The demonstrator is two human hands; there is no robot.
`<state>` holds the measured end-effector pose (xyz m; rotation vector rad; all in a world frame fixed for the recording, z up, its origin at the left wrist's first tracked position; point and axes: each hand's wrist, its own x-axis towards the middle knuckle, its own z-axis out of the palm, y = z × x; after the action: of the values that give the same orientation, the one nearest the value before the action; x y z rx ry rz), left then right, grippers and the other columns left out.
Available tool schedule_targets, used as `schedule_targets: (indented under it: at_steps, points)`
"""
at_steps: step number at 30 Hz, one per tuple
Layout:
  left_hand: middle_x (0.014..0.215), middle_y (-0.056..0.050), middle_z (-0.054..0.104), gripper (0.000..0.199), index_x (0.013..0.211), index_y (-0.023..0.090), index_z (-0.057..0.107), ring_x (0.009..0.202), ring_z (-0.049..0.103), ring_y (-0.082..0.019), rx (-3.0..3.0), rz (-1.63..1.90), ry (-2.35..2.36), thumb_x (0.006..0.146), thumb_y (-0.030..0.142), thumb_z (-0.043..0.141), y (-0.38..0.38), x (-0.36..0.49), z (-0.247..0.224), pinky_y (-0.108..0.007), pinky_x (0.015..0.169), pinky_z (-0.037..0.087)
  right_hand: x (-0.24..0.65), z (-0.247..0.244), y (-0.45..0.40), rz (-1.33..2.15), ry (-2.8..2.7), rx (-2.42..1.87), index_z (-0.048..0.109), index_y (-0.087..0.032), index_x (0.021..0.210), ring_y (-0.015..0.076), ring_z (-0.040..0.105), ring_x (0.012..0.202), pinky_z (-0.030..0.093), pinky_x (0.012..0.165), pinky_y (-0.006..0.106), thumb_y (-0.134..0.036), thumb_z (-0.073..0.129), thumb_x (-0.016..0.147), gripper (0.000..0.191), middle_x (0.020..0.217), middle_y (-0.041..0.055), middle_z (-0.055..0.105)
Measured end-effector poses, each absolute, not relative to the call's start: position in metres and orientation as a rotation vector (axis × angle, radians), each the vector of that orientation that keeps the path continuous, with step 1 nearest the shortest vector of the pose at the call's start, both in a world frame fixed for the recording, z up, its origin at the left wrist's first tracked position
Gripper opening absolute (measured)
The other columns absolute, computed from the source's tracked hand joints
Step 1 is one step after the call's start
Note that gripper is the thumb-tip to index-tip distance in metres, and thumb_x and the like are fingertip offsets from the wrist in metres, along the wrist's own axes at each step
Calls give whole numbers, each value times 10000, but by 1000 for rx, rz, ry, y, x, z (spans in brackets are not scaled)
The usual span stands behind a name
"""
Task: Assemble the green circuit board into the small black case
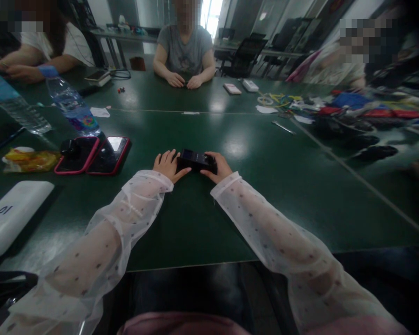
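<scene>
A small black box-shaped device with a dark little screen [192,157] lies on the green table in front of me; its exact kind is hard to make out. My right hand [219,167] grips the right end, thumb along the near side and fingers behind it. At the other end, my left hand [168,166] rests on the tabletop with its fingers spread, the thumb reaching to the device's near edge. Sheer white dotted sleeves cover both forearms.
Left are two red-cased phones [109,156], a yellow packet [31,160], a white power bank [16,216] and water bottles [73,104]. Cables and cloth-like items [356,109] heap up at right, near a thin metal tool [284,128]. Other people sit around the table [300,195].
</scene>
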<state>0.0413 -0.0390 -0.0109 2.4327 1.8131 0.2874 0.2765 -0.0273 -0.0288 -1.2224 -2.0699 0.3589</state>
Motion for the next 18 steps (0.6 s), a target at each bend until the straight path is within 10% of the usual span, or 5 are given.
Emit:
schedule_targets:
  at_steps: [18]
  points:
    - [1597, -115, 294, 845, 1493, 175, 372, 1470, 258, -308, 2453, 245, 1809, 898, 743, 175, -38, 41, -10, -514, 1192, 206, 276, -27, -29, 337, -2017, -1307, 480, -227, 1277, 339, 558, 1202, 463, 1005, 579, -276, 718, 739, 590, 1273, 136, 586]
